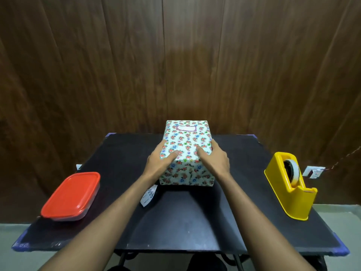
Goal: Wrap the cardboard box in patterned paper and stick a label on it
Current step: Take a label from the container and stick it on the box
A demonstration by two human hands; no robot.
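Floral-patterned paper already covers the rectangular cardboard box (pixel 187 151), which stands at the middle of the black tabletop (pixel 175 222), and a purple-bordered white label (pixel 186 128) is seen stuck near its far end. The box is gripped at its near corners: the left hand (pixel 161 161) and the right hand (pixel 214 160) are each curled round a side, thumbs laid on top. The task is judged nearly finished, with only a final setting-down or release called for. A red-lidded plastic container (pixel 71 196) is seen at the left, a yellow tape dispenser (pixel 291 186) at the right.
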